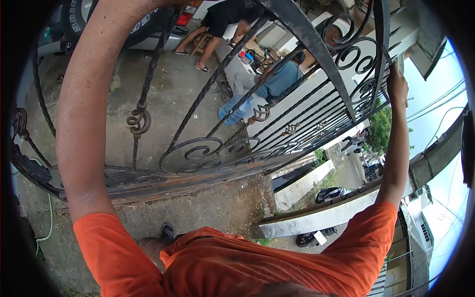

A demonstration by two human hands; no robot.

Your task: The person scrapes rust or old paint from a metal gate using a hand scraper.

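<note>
A black wrought-iron gate (316, 47) with twisted bars and scrolls spans the upper part of the view. At the right, my right hand (397, 88) is closed at the gate's outer edge, its fingers wrapped round a part of the ironwork. My left arm rises along the left side, in front of the bars, and bends at the top edge. The left hand itself lies outside the picture, so what it touches cannot be seen.
Beyond the bars, a person in a teal shirt (287, 79) sits near a blue water jug (235, 110); another person in black shorts (216, 28) bends over. A vehicle tyre (74, 22) stands upper left, a green hose (49, 218) lower left. Parked motorcycles (309, 239) stand right.
</note>
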